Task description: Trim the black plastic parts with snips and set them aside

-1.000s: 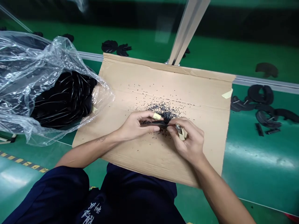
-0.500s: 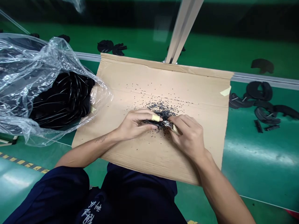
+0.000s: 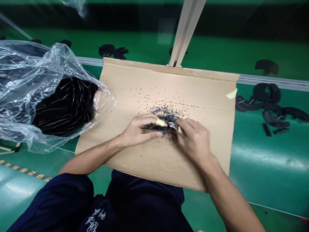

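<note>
My left hand [image 3: 138, 130] is closed around a thin black plastic part [image 3: 158, 128], holding it down on a cardboard sheet [image 3: 205, 96]. A strip of tan tape wraps its forefinger. My right hand [image 3: 194, 140] is closed on a small metal-bladed knife [image 3: 174, 126], whose blade touches the right end of the black part. A heap of fine black shavings [image 3: 169, 113] lies on the cardboard just beyond both hands.
A clear plastic bag [image 3: 29, 80] full of black parts sits at the left. More black parts [image 3: 267, 103] lie on the green table to the right, others [image 3: 112, 51] beyond a metal rail [image 3: 272, 80]. A slanted aluminium bar [image 3: 185, 29] rises behind the cardboard.
My right hand has drawn the knife left along the black part, toward my left forefinger. The part and my left hand have stayed in place.
</note>
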The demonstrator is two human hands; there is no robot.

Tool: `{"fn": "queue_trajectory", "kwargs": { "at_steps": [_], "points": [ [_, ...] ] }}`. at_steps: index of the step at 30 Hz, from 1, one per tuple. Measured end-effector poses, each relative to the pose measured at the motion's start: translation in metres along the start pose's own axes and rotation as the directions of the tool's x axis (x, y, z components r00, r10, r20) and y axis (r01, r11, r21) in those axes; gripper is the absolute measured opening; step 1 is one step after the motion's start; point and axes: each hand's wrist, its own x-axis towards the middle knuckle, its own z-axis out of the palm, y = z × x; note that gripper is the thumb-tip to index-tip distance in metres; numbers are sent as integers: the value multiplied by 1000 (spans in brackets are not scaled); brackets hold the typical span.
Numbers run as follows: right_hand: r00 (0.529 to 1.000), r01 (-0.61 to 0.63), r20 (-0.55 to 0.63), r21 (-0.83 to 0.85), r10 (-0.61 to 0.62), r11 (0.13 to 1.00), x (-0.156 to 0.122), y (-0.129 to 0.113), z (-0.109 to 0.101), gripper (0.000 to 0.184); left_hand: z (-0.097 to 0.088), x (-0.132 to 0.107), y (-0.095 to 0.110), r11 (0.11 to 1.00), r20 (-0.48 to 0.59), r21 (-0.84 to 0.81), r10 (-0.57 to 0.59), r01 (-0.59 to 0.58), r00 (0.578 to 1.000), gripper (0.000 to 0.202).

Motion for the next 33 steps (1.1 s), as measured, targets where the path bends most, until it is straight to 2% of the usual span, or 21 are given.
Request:
{"fn": "queue_trajectory", "kwargs": {
  "at_steps": [2,5,6,9,11,13,14,17,18,20,23,26,28,30,33],
  "points": [
    [1000,11,20,-16,-10,1000,1,-2,1,21,0,0,1,994,5,93,50,-51,999,25],
    [997,-58,51,170,50,984,2,-6,1,15,0,0,1,986,-65,155,71,-60,995,25],
    [994,-106,68,269,91,957,3,-7,0,14,0,0,1,991,-103,129,45,-31,994,24],
    [975,-221,105,512,195,830,5,-11,-2,26,0,-1,2,999,-190,-12,-43,41,981,23],
    [979,-200,78,569,190,798,5,-12,-2,22,0,-1,2,999,-176,-43,-33,26,984,22],
    [994,-92,-2,527,109,845,4,-13,-2,8,0,-2,2,999,-120,28,38,-35,992,20],
    [998,-20,-45,467,47,884,3,-13,-1,8,-1,-2,0,992,-91,95,86,-77,992,21],
    [983,159,-132,245,-130,956,0,-13,0,22,-3,-3,-5,921,-14,340,206,-190,978,28],
    [978,184,-138,207,-158,961,0,-13,0,23,-4,-4,-7,891,10,402,226,-211,974,29],
    [980,175,-136,235,-146,956,-1,-14,-2,21,-5,-4,-10,860,36,456,239,-229,970,28],
    [992,33,-123,359,12,933,1,-12,-7,16,-6,-3,-10,901,-9,387,216,-196,976,24],
    [986,-92,-102,300,128,950,4,-3,-9,17,-7,-1,-7,958,-77,253,162,-138,984,21],
    [992,-81,-77,195,98,977,5,3,-7,13,-8,0,-4,980,-90,170,124,-107,988,21],
    [999,-12,-46,118,17,993,5,7,-4,14,-8,-1,-3,991,-68,101,93,-86,993,24],
    [997,78,-24,99,-76,992,3,6,-2,21,-6,-3,-2,996,-27,32,82,-81,996,28]
  ]
}}
